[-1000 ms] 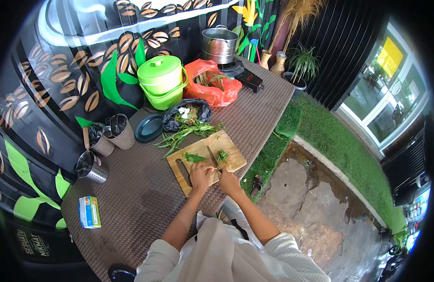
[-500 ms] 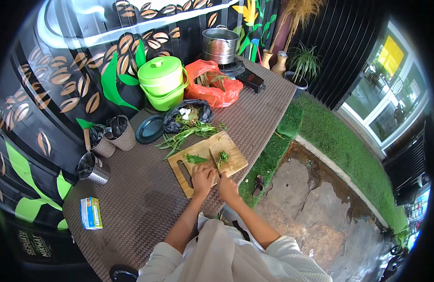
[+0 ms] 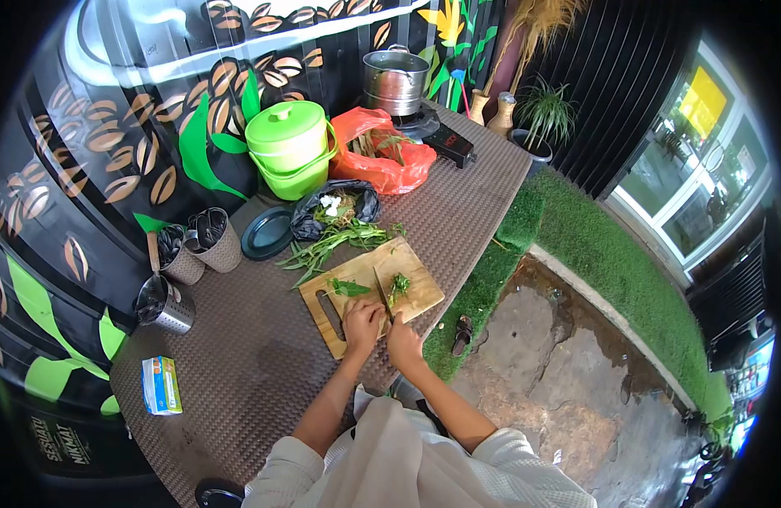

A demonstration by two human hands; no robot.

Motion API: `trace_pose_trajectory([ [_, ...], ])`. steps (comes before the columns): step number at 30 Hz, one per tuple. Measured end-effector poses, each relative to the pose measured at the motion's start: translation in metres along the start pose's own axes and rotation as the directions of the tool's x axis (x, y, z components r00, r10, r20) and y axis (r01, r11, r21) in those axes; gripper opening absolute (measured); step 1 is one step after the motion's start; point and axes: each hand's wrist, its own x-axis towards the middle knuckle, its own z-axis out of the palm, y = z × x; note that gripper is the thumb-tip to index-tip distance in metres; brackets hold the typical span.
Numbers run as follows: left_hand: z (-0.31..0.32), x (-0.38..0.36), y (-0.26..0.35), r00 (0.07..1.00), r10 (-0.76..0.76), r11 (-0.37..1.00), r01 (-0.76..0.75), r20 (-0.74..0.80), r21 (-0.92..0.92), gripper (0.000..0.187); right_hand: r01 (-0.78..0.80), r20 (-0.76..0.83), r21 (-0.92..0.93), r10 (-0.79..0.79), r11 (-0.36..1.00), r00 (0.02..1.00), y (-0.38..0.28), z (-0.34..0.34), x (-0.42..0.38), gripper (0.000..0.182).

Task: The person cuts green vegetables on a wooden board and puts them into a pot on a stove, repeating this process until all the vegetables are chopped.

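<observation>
On the wooden cutting board [image 3: 417,273], my right hand [image 3: 404,340] is wrapped round the handle of a knife [image 3: 381,286]. Its blade points away from me and rests on or just above the board. My left hand [image 3: 362,320] lies curled on the board left of the blade, fingers bent down over greens mostly hidden beneath it. A green leaf [image 3: 350,289] sticks out beyond those fingers. Chopped greens [image 3: 399,286] form a small pile to the right of the blade. More long leafy stems [image 3: 331,247] lie on the table behind the board.
Behind the stems are a black plastic bag [image 3: 310,222], a dark plate [image 3: 267,234], a lime-green bucket [image 3: 290,173] and a red bag [image 3: 416,173]. A metal pot [image 3: 396,85] stands on a stove at the back. Utensil holders [image 3: 214,241] and a tissue pack [image 3: 161,385] are at left.
My right hand and the knife handle have shifted slightly left and toward me. The left hand stays almost in place on the board.
</observation>
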Motion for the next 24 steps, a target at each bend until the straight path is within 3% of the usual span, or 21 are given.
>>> trace_pose_trajectory([
  [9,-0.001,-0.002,-0.003,0.992,0.110,0.993,-0.111,0.056,0.030,0.013,0.062,0.032,0.019,-0.063,0.998,0.998,0.009,-0.016,0.019,0.035],
  [15,-0.001,-0.003,-0.005,0.996,0.078,0.996,-0.076,0.038,-0.034,0.022,0.044,0.120,0.016,-0.046,0.999,0.992,0.004,-0.034,0.007,0.034],
  [18,-0.003,-0.004,-0.003,0.997,0.040,0.998,-0.037,0.059,-0.048,0.030,0.096,0.079,-0.054,-0.091,0.994,0.993,0.005,-0.025,-0.001,0.033],
  [20,-0.003,-0.004,-0.002,0.995,-0.056,0.990,0.066,0.085,-0.124,0.047,0.069,0.031,-0.054,-0.067,0.996,0.997,0.005,-0.013,-0.003,0.034],
  [24,-0.005,-0.005,-0.001,0.988,-0.105,0.972,0.125,0.110,-0.197,0.044,0.088,0.039,-0.039,-0.086,0.995,0.996,0.003,-0.010,0.019,0.035],
])
